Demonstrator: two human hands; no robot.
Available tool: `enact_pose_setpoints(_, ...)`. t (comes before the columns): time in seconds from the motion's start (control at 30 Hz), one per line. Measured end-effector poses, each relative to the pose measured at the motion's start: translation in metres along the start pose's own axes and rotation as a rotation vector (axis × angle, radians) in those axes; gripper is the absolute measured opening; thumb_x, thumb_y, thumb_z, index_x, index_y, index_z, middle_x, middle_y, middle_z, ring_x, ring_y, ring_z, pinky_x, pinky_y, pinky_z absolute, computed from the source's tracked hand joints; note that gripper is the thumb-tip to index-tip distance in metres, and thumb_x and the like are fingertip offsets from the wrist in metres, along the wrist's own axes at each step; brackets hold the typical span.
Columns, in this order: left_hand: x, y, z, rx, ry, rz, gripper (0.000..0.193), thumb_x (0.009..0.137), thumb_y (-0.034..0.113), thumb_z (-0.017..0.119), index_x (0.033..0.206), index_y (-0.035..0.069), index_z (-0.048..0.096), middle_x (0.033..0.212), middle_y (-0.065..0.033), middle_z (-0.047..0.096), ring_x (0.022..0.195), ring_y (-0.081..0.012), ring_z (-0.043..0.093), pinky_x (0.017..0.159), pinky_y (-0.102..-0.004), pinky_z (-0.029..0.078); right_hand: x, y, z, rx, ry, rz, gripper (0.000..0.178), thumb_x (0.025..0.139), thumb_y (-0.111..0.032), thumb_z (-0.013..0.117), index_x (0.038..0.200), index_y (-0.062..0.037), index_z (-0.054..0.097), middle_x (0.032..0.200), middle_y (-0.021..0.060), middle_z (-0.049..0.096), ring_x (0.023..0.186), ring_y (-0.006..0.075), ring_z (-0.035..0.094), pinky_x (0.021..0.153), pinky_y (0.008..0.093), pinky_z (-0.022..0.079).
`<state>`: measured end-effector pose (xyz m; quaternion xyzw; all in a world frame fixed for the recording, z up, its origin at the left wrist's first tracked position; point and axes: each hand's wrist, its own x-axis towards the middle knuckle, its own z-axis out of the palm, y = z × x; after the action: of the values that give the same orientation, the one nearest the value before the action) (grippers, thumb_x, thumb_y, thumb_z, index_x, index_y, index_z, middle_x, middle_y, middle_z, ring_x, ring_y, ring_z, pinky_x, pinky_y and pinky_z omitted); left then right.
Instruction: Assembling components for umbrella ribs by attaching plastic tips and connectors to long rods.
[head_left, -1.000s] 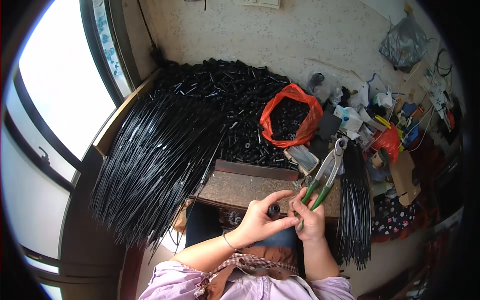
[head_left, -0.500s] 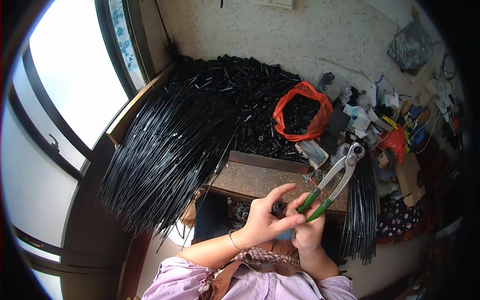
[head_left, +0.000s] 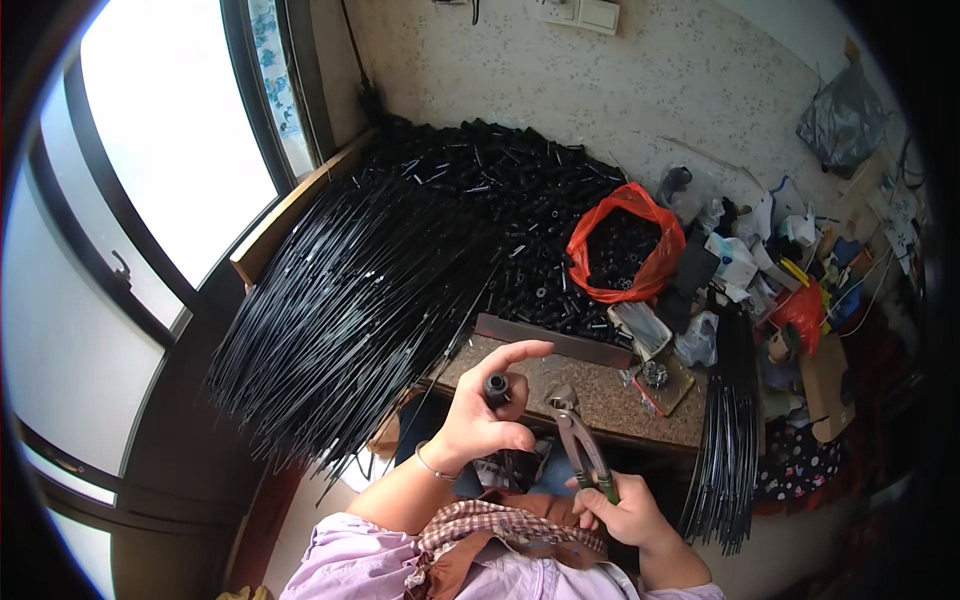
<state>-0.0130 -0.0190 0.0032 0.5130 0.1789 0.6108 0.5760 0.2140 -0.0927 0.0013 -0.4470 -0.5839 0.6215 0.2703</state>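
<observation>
Gaping at one o'clock from the hands, a red plastic bag [head_left: 662, 272] is holding small black fittings [head_left: 630, 248]. Glossy, thin black rods [head_left: 340, 320] are fanning out at ten o'clock. The left hand [head_left: 478, 415] is curling its lower fingers around a hollow black tube [head_left: 497, 388], thumb and index finger spreading wide. The right hand [head_left: 622, 510] is gripping green-handled metal pliers [head_left: 571, 425], their head pointing toward eleven o'clock, apart from the tube.
</observation>
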Motion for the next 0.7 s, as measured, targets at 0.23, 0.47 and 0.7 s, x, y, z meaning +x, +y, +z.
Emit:
enact_pose_setpoints(0.23,0.009,0.006,0.006,0.459,-0.028,0.040,0.042,0.061,0.027,0.082,0.088,0.001,0.064,0.053,0.0049,0.042,0.049,-0.0034,0.036,0.045,-0.0205,0.025,0.006,0.002,0.004,0.277,-0.282,0.008,0.044,0.092,-0.013,0.047,0.131,0.0046,0.035,0.094,0.0166,0.061,0.074,0.0218,0.063,0.071,0.0305,0.050)
enact_pose_setpoints(0.47,0.006,0.000,0.013,0.446,-0.004,0.073,0.025,0.071,0.016,0.075,0.086,0.001,0.062,0.051,0.0017,0.052,0.047,-0.0029,0.048,0.044,-0.0179,0.032,0.010,-0.007,-0.012,0.326,-0.461,0.139,0.058,0.094,-0.017,0.043,0.140,0.0024,0.014,0.107,0.0233,0.057,0.083,0.0275,0.063,0.081,0.0349,0.047)
enact_pose_setpoints(0.7,0.004,-0.007,0.013,0.495,0.014,0.067,0.017,0.075,0.013,0.071,0.080,0.001,0.060,0.053,-0.0001,0.056,0.050,-0.0047,0.055,0.044,-0.0183,0.038,0.004,-0.013,-0.030,0.296,-0.423,0.288,0.052,0.094,-0.017,0.045,0.137,0.0017,0.024,0.089,0.0149,0.059,0.071,0.0188,0.060,0.069,0.0291,0.048)
